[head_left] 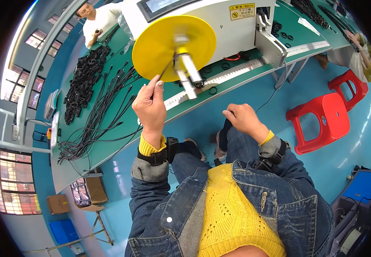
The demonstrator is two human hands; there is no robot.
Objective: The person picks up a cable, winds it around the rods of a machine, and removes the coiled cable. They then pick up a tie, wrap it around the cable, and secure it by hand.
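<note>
My left hand (150, 105) is raised at the table's front edge, thumb and finger pinching a thin black cable (166, 68). From the fingertips the cable runs up to the hub of a round yellow disc (151, 49) on a white machine (232, 36). Two pale posts (189, 68) stick out from the disc; they and the hub are smeared by motion. Over my lap, my right hand (246, 122) is curled closed, and its palm side is hidden. Left of the disc, a bundle of black cables (95, 124) lies on the green table (123, 120).
A heap of black coiled cables (85, 81) lies farther left. A metal ruler (232, 73) runs along the table's front edge. Red stools (327, 120) stand at right on the blue floor, cardboard boxes (58, 204) at lower left. One person (102, 21) is across the table, another (367, 60) far right.
</note>
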